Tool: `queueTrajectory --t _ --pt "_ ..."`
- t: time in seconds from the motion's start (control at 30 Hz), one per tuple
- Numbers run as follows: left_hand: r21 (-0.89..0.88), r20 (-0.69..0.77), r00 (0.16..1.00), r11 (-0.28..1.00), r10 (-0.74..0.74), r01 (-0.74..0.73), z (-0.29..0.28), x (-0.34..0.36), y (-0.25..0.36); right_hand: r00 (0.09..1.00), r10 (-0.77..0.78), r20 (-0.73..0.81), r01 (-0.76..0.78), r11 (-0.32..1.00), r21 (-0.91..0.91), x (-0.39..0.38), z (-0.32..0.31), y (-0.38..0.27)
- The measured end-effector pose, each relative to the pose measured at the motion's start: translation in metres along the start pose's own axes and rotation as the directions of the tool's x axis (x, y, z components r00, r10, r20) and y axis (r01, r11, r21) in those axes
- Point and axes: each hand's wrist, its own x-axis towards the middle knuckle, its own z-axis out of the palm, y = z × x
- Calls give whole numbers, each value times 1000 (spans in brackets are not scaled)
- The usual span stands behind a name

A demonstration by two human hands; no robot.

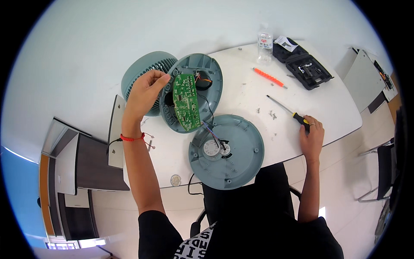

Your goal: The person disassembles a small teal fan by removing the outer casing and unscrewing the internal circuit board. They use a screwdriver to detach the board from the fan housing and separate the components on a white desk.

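Note:
My left hand (146, 90), fingers curled, grips the upper-left edge of a teal plastic housing (210, 70), which stands open with a green circuit board (185, 103) and wires inside. A slatted teal cover (133, 73) is behind it. A round teal base (235, 168) with a white round part (211, 147) lies near the table's front edge, linked by wires to the housing. My right hand (311, 136) holds the yellow-and-black handle of a screwdriver (280, 104) lying toward the right. Several small screws (272, 114) lie left of the screwdriver.
The white table (336, 121) carries an orange tool (269, 77), a plastic bottle (265, 47) and an open black tool case (308, 71) at the back. A small round object (175, 180) sits at the front edge. A folding chair (379, 168) stands at right.

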Motion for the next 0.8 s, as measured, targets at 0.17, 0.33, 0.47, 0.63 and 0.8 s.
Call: queueTrajectory --t 0.17,0.33,0.47,0.63,0.8 --pt "119 5 999 992 -31 31 0 -1 6 1000 0 2 0 1000 9 -1 -1 0" --pt "114 19 999 993 -42 39 -1 -1 8 1000 -19 -20 19 1000 12 -2 -1 0" --pt "68 25 997 995 -69 67 0 0 9 999 -31 -40 31 1000 2 -1 -1 -1" --pt "66 32 979 977 -203 200 3 -3 10 997 -43 -61 43 999 -2 -1 -1 -1" --pt "45 15 994 994 -104 104 3 -11 13 998 -40 -51 41 999 5 0 -2 -1"
